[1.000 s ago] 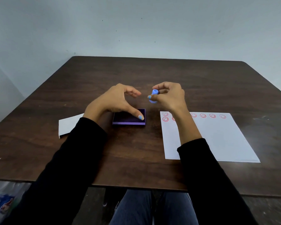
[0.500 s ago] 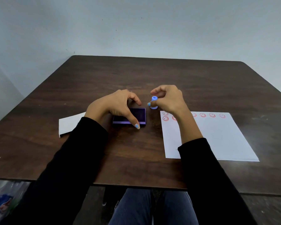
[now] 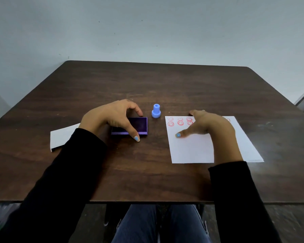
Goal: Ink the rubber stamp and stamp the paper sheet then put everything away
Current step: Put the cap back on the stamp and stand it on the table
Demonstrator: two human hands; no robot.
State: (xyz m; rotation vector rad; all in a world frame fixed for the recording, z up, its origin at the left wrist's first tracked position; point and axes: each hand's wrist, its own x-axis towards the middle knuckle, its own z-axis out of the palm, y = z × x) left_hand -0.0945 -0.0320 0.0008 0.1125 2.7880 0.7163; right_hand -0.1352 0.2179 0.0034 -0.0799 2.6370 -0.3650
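Observation:
A small blue rubber stamp [image 3: 156,111] stands upright on the dark wooden table [image 3: 147,85], free of both hands. Just left of it lies the open purple ink pad [image 3: 140,126]. My left hand [image 3: 112,118] arches over the pad, thumb at its near edge and fingers at its far edge. On the right lies the white paper sheet [image 3: 191,148] with red smiley prints along its top. My right hand [image 3: 205,125] rests spread on the sheet, empty, covering some prints.
A white folded card or lid [image 3: 61,135] lies at the left, partly under my left sleeve. The table's near edge runs just above my knees. A pale wall stands behind the table.
My right hand set the blue stamp down beside the ink pad, let go and moved right onto the paper. My left hand lowered around the pad.

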